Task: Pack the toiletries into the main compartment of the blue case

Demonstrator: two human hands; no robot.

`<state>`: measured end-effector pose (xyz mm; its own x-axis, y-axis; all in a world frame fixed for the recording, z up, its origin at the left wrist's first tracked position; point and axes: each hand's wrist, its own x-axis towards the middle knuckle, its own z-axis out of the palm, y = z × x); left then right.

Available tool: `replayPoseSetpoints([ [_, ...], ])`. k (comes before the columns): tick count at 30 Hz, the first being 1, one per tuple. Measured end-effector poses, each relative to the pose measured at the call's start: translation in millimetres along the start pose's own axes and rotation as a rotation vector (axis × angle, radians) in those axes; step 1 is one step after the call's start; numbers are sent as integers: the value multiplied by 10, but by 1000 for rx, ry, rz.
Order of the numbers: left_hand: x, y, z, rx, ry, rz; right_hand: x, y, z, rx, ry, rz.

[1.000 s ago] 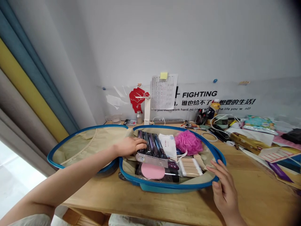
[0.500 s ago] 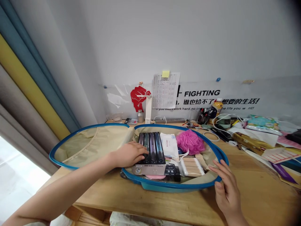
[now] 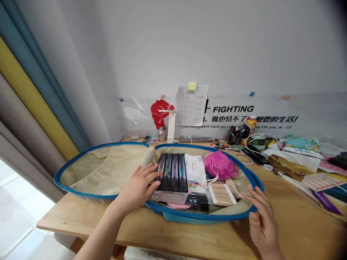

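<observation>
An open toiletry case with a blue rim [image 3: 208, 215] and beige lining lies on the table, its lid [image 3: 127, 162] folded out to the left. My left hand [image 3: 139, 186] is spread over the case's near left edge, its fingertips at the left side of a pack of several toothbrushes [image 3: 173, 173]. My right hand [image 3: 261, 220] rests at the right rim with fingers stretched out and thumb apart. Beside the toothbrushes lie a white packet [image 3: 195, 168], a pink bath puff [image 3: 220, 165], a clear box of cotton swabs [image 3: 222, 194] and a black packet [image 3: 193, 199].
Against the wall stand a white lamp [image 3: 171, 126], a small silver-lidded jar [image 3: 162, 134] and a yellow-labelled bottle [image 3: 249, 128]. Clutter at right includes a wipes pack [image 3: 303, 145] and a golden packet [image 3: 287, 166]. A curtain [image 3: 40, 90] hangs at left.
My left hand has drawn back leftward and nearer from the top of the toothbrush pack, its fingers now more spread. My right hand stays at the rim.
</observation>
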<state>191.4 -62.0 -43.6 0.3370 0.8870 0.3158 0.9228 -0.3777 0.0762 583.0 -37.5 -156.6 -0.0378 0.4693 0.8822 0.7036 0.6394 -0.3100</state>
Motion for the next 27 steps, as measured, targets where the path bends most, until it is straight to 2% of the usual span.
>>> replayPoseSetpoints([
  [2, -248, -45, 82, 40, 100, -91, -2, 5, -4, -8, -15, -5],
  [4, -490, -100, 183, 101, 204, -123, -2, 13, -10, -12, -21, -12],
  [7, -754, -186, 306, 193, 300, -74, 2, 18, -24, -20, -31, -14],
  [9, -838, -237, 344, 238, 336, -26, 11, 11, -38, -45, -44, -24],
  [13, -842, -283, 355, 271, 363, 35, 70, -37, -80, -163, -47, -133],
  [18, -777, -240, 361, 253, 376, 17, 204, -121, -151, -225, -161, -312],
  [27, -748, -172, 369, 222, 428, 0, 319, -236, -232, -285, -155, -349],
])
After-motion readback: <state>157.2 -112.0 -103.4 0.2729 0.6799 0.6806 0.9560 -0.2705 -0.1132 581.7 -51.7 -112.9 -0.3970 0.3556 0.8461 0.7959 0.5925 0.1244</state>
